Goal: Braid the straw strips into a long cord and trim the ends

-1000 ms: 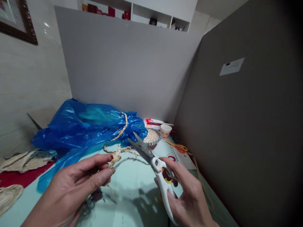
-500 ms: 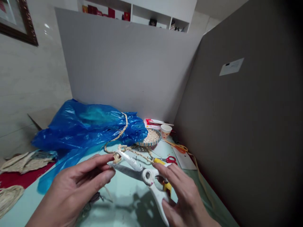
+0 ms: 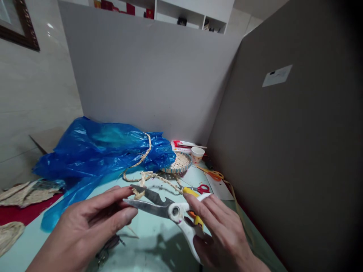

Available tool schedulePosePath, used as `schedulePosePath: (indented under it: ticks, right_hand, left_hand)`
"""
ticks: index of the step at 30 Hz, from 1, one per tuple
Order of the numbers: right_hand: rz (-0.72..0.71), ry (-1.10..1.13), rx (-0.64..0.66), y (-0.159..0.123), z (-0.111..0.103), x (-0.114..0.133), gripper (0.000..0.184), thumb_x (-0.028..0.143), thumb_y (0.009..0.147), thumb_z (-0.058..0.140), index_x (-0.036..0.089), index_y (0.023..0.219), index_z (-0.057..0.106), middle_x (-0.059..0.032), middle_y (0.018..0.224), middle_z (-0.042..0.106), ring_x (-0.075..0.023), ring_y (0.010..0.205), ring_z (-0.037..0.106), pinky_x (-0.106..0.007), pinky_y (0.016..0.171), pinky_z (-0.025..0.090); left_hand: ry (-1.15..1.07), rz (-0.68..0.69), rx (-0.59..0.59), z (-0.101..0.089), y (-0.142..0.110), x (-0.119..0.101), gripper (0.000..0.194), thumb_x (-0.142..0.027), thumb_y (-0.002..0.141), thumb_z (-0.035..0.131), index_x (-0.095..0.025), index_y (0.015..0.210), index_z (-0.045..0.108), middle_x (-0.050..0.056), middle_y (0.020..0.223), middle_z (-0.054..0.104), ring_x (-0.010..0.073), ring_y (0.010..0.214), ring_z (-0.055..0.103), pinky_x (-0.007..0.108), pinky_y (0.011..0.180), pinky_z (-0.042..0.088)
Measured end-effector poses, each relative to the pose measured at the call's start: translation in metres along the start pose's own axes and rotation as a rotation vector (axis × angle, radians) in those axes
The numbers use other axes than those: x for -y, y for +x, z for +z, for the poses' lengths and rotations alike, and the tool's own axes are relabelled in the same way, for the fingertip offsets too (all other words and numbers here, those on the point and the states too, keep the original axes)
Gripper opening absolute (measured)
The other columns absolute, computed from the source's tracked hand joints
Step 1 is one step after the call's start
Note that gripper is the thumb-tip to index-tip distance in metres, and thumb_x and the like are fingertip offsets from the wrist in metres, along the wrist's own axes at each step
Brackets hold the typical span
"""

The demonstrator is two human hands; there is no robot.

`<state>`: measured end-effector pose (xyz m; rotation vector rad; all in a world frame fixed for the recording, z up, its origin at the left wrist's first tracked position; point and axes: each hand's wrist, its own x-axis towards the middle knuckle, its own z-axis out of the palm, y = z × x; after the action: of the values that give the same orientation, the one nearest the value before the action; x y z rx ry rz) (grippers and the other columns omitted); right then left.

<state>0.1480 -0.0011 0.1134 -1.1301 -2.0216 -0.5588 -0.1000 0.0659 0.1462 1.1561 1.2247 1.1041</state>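
My right hand point(image 3: 224, 230) is closed around the white handles of a pair of scissors point(image 3: 176, 212). Their blades are spread and point left toward the fingertips of my left hand point(image 3: 90, 223). Between those fingertips I pinch the end of a straw braid point(image 3: 138, 194), and this pale end sits between the two blades. Beyond the blades, a straw cord point(image 3: 163, 179) lies loosely on the light green table point(image 3: 150, 249). A yellow-handled tool point(image 3: 190, 191) lies just behind the scissors, partly covered by my right hand.
A blue plastic bag point(image 3: 85, 151) tied round with straw cord fills the back left. Behind the scissors stand a round woven basket point(image 3: 181, 161) and a paper cup point(image 3: 197, 155). Red-handled scissors point(image 3: 203, 189) and orange scissors point(image 3: 216, 175) lie right. Grey panels point(image 3: 147, 75) enclose the table.
The scissors have turned slightly, so the upper blade looks dark instead of bright, and they have shifted a little left. The straw end still sits between the blades. The whole view has moved slightly.
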Motion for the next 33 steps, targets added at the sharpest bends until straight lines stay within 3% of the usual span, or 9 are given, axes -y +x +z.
schedulePosePath:
  ticks: [3, 6, 12, 15, 19, 21, 24, 27, 33]
  right_hand:
    - [-0.016, -0.021, -0.03, -0.003, 0.002, -0.001, 0.063, 0.005, 0.075, 0.051, 0.01, 0.138, 0.048, -0.0071, 0.08, 0.062, -0.021, 0.068, 0.052, -0.033, 0.058, 0.045]
    - [-0.02, -0.018, -0.021, -0.006, 0.004, -0.002, 0.06, 0.006, 0.08, 0.054, 0.009, 0.14, 0.049, -0.0075, 0.08, 0.062, -0.0209, 0.068, 0.053, -0.033, 0.059, 0.045]
    - [-0.014, 0.009, -0.051, -0.002, 0.005, 0.0, 0.057, 0.002, 0.076, 0.049, 0.009, 0.133, 0.052, -0.0058, 0.078, 0.062, -0.0193, 0.066, 0.052, -0.031, 0.057, 0.043]
    - [-0.008, 0.037, -0.059, 0.001, 0.004, 0.001, 0.057, -0.001, 0.073, 0.048, 0.009, 0.129, 0.054, -0.0048, 0.077, 0.063, -0.0178, 0.064, 0.05, -0.03, 0.057, 0.042]
    - [-0.004, 0.038, -0.059, -0.001, 0.004, 0.001, 0.056, -0.001, 0.071, 0.046, 0.009, 0.125, 0.055, -0.0036, 0.074, 0.062, -0.0166, 0.061, 0.05, -0.028, 0.055, 0.041]
    - [0.006, 0.018, -0.064, -0.003, 0.005, 0.001, 0.053, -0.001, 0.073, 0.046, 0.01, 0.123, 0.056, -0.0033, 0.073, 0.061, -0.0166, 0.06, 0.05, -0.028, 0.055, 0.04]
    - [0.05, 0.042, -0.039, -0.003, 0.005, 0.003, 0.046, 0.0, 0.075, 0.045, 0.013, 0.117, 0.058, -0.0025, 0.071, 0.06, -0.0161, 0.059, 0.052, -0.027, 0.053, 0.04]
    - [0.13, 0.122, -0.024, -0.001, 0.005, 0.005, 0.04, 0.004, 0.077, 0.048, 0.015, 0.113, 0.06, -0.0016, 0.071, 0.063, -0.0148, 0.058, 0.056, -0.025, 0.054, 0.044]
    - [0.31, 0.207, -0.081, 0.003, 0.004, 0.005, 0.034, 0.008, 0.08, 0.053, 0.018, 0.109, 0.067, -0.0015, 0.086, 0.074, -0.0125, 0.072, 0.07, -0.015, 0.062, 0.052]
  left_hand:
    - [-0.023, -0.016, -0.02, 0.002, -0.004, -0.001, 0.054, -0.051, 0.045, 0.095, -0.029, 0.093, 0.082, 0.0, 0.083, 0.081, 0.0234, 0.074, 0.073, 0.018, 0.054, 0.058]
    - [-0.06, -0.038, 0.043, 0.002, -0.005, 0.0, 0.054, -0.05, 0.049, 0.094, -0.029, 0.097, 0.082, -0.001, 0.079, 0.08, 0.0219, 0.069, 0.073, 0.023, 0.066, 0.062]
    - [-0.005, -0.074, 0.156, -0.005, 0.001, 0.001, 0.056, -0.046, 0.053, 0.093, -0.034, 0.107, 0.079, -0.001, 0.088, 0.081, 0.0272, 0.087, 0.074, 0.024, 0.067, 0.062]
    - [-0.011, -0.049, 0.12, -0.003, -0.002, 0.0, 0.057, -0.054, 0.055, 0.09, -0.032, 0.107, 0.079, 0.0, 0.093, 0.08, 0.0242, 0.08, 0.073, 0.022, 0.061, 0.06]
    - [-0.059, -0.057, 0.097, 0.003, -0.004, 0.002, 0.056, -0.052, 0.054, 0.091, -0.028, 0.103, 0.081, 0.001, 0.083, 0.077, 0.0198, 0.067, 0.07, 0.021, 0.053, 0.057]
    - [-0.065, -0.077, 0.061, 0.003, -0.002, 0.004, 0.057, -0.052, 0.049, 0.093, -0.027, 0.099, 0.081, 0.002, 0.093, 0.079, 0.021, 0.07, 0.071, 0.021, 0.051, 0.057]
    - [-0.043, -0.054, 0.024, 0.0, 0.004, 0.008, 0.059, -0.052, 0.044, 0.095, -0.029, 0.095, 0.081, 0.001, 0.104, 0.079, 0.0231, 0.079, 0.072, 0.02, 0.054, 0.058]
    - [-0.013, -0.025, 0.128, -0.005, 0.009, 0.011, 0.055, -0.053, 0.053, 0.093, -0.031, 0.102, 0.079, 0.0, 0.09, 0.08, 0.0261, 0.088, 0.074, 0.022, 0.068, 0.062]
    - [-0.169, -0.116, 0.225, -0.001, 0.005, 0.008, 0.048, -0.045, 0.062, 0.09, -0.031, 0.107, 0.076, 0.002, 0.103, 0.08, 0.0294, 0.092, 0.074, 0.033, 0.075, 0.064]
